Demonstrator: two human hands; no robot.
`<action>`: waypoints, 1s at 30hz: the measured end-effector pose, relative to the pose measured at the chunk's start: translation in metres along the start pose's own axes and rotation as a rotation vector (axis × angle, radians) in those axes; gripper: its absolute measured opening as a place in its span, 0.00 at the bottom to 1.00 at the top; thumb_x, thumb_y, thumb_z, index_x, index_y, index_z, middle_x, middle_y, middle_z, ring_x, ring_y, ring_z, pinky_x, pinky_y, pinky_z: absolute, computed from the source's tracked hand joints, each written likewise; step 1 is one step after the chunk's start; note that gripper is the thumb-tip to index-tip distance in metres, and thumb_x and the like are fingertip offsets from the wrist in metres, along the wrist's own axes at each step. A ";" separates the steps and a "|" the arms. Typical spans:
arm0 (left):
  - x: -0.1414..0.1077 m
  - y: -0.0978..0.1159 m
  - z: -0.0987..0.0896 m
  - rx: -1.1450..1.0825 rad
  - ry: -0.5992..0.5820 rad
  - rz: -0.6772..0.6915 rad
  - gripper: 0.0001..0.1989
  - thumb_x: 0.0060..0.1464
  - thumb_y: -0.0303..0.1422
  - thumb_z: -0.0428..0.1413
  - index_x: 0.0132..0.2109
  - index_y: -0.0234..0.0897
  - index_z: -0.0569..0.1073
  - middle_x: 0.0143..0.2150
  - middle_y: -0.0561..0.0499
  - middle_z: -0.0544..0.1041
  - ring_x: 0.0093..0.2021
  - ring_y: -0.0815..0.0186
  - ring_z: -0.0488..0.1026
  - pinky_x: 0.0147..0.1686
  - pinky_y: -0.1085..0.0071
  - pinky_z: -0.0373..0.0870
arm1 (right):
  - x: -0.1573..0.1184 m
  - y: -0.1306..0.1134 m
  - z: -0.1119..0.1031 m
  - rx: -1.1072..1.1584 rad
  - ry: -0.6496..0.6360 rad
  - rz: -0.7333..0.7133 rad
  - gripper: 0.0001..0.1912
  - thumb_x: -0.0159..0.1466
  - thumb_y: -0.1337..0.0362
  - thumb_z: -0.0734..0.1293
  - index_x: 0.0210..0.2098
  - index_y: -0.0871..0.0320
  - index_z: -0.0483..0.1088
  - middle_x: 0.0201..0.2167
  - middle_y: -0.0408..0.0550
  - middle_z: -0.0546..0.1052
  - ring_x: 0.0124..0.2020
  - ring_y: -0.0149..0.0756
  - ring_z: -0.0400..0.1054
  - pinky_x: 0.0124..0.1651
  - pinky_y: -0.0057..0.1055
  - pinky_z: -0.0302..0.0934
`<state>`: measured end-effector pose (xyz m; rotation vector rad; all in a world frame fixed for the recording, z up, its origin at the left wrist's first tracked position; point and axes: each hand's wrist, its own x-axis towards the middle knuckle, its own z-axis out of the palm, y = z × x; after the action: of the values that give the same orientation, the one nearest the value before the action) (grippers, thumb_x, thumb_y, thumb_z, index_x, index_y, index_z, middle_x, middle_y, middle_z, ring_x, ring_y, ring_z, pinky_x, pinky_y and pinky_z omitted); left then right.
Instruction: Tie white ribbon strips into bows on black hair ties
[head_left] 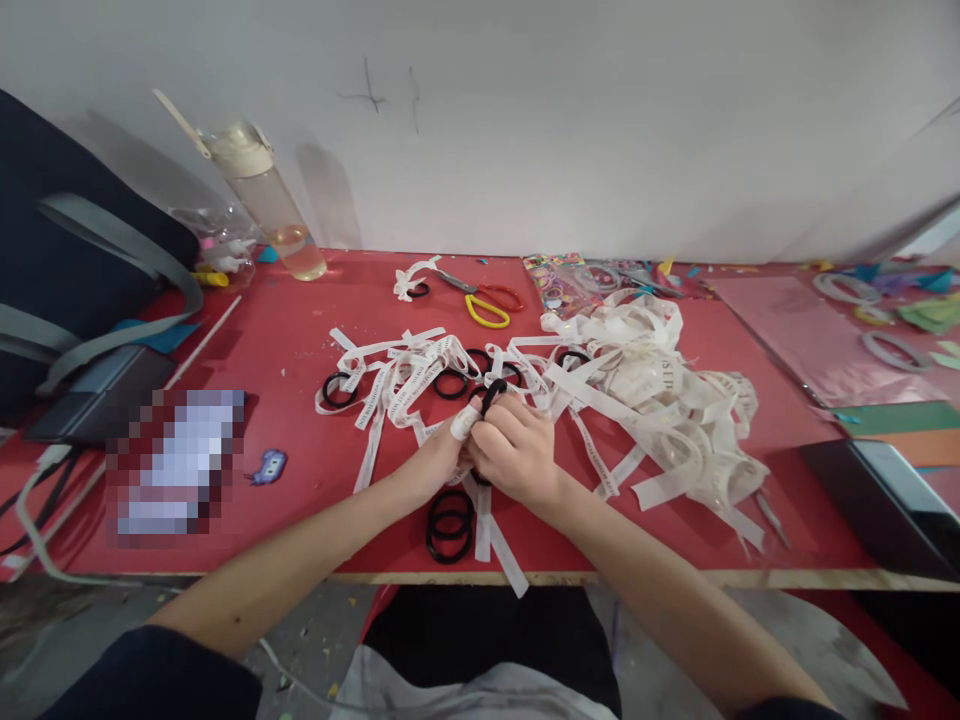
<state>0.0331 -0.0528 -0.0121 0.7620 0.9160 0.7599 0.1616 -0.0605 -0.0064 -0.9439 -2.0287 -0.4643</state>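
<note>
Both hands meet over the table's near middle, fingers closed against each other. My left hand [444, 456], with white wrapping on the thumb, grips a black hair tie [492, 393] that sticks up between the hands. My right hand [517, 445] is folded into a fist around the same spot; its fingers partly hide what is held. Tails of white printed ribbon [504, 552] hang out below the hands. Beside them lie loose black hair ties [450, 524]. Beyond the hands are several hair ties with printed ribbon [420, 385] on them, and a white ribbon heap [660, 390] spreads to the right.
Scissors [487, 310] with red and yellow handles lie farther back. A tilted-looking water bottle [281, 215] stands back left, near a dark bag [82, 220]. A blurred phone [176, 465] and small blue trinket [268, 467] lie left; a dark device [881, 500] sits right.
</note>
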 end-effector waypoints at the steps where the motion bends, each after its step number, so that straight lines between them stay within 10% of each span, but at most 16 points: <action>1: -0.001 0.000 0.000 0.006 -0.009 0.016 0.30 0.40 0.59 0.61 0.28 0.38 0.59 0.22 0.59 0.56 0.23 0.74 0.51 0.22 0.74 0.49 | 0.001 -0.002 0.000 -0.007 0.015 0.007 0.15 0.63 0.76 0.61 0.22 0.55 0.61 0.20 0.41 0.64 0.28 0.33 0.61 0.31 0.32 0.54; 30: 0.010 0.001 -0.007 0.026 0.107 0.066 0.29 0.45 0.60 0.56 0.30 0.37 0.62 0.23 0.58 0.60 0.23 0.74 0.56 0.22 0.77 0.56 | 0.007 0.009 0.001 0.342 -0.122 0.151 0.09 0.63 0.74 0.63 0.40 0.58 0.71 0.35 0.51 0.79 0.45 0.42 0.75 0.46 0.39 0.72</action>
<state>0.0310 -0.0426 -0.0182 0.7831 1.0024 0.8544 0.1655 -0.0508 -0.0015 -0.9205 -2.0417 0.0241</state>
